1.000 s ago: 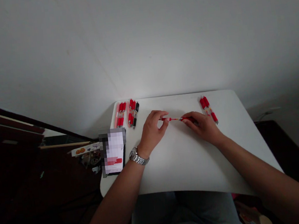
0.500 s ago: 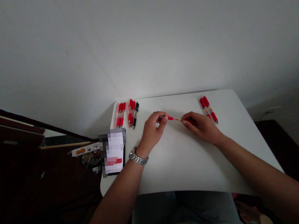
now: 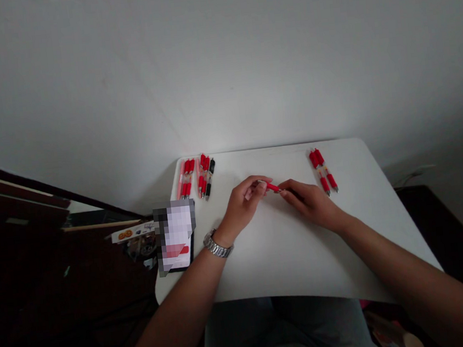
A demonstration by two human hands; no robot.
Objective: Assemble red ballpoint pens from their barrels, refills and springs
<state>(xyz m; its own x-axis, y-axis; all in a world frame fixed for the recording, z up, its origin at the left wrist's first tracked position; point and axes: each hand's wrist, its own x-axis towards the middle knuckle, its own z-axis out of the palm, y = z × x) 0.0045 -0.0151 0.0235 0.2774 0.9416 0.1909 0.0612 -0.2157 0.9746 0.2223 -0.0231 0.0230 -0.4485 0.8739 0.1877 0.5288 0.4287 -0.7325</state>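
Note:
Over the middle of the white table point(image 3: 265, 258) my left hand point(image 3: 245, 199) is closed around a red pen point(image 3: 273, 187). A short red section of it shows between the two hands, and the rest is hidden by my fingers. My right hand point(image 3: 311, 201) pinches at the pen's right end, where a small silvery part shows. To the right of my hands, two red pens point(image 3: 325, 170) with clear middles lie side by side. At the far left of the table rest several red pens point(image 3: 188, 179) and pink sticks, with a black pen point(image 3: 210, 179) beside them.
A phone point(image 3: 180, 237) with a lit, partly blurred screen lies at the table's left edge, close to my left wrist, which wears a metal watch point(image 3: 218, 244). A pale wall point(image 3: 230, 85) rises behind the table. Boxes and clutter point(image 3: 134, 239) stand at lower left.
Both hands have turned slightly. The pen's clear barrel no longer shows between them; a red section does instead. My right hand has moved down a little, uncovering the lower ends of the right-hand pens.

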